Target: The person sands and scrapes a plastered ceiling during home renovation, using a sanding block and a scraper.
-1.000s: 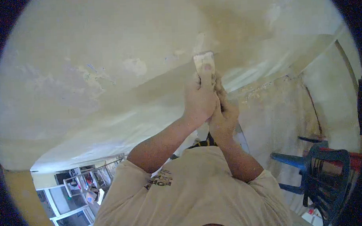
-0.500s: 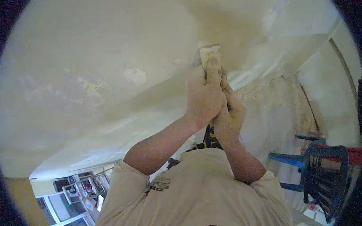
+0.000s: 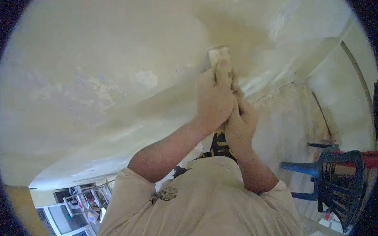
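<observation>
A pale, flat hand tool (image 3: 218,54) lies against the stained plaster surface (image 3: 240,29), its far edge touching it. My left hand (image 3: 214,96) is wrapped round the tool, with one finger stretched along its face. Just beside and below it, my right hand (image 3: 242,120) is closed and pressed against my left hand. Its fingers are partly hidden, so I cannot make out whether it also grips the tool's lower end.
Pale patches (image 3: 146,78) mark the plaster. At the lower right stand a dark plastic chair (image 3: 340,160) and a red object (image 3: 371,159). A window (image 3: 69,218) and shelves with assorted items (image 3: 90,198) are at the lower left.
Both hands and the tool keep nearly the same place in view. My right hand sits slightly further right, and the plaster patches have shifted slightly right in view.
</observation>
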Motion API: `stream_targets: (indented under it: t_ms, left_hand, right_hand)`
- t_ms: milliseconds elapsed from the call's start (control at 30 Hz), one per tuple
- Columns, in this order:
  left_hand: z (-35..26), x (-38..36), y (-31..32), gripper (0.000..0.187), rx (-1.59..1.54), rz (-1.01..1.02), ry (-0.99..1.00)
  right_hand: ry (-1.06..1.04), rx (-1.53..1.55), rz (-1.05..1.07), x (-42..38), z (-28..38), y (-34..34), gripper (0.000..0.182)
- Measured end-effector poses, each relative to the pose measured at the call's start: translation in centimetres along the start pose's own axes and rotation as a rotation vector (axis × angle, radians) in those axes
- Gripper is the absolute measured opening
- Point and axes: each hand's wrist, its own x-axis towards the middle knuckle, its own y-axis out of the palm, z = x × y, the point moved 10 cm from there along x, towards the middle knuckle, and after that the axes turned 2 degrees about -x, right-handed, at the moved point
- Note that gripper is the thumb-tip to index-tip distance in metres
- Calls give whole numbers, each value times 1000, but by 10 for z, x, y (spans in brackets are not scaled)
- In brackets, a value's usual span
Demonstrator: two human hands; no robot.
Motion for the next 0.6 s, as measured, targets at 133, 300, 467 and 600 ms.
stream_targets:
  t_ms: [133,300,467,600]
  left_hand:
    - [-6,1,1,39,74,42,49]
    - [-6,1,2,37,88,50,34]
    - [-16,2,6,35,189,46,158]
    - [5,4,6,35,19,74,-39]
  right_hand:
    - [100,-46,-3,4,-2,1,38]
    - [-19,-28,-41,6,2,-2,34]
    - [-4,-68,-60,9,0,-8,31]
    - [84,-104,-67,8,-9,-8,27]
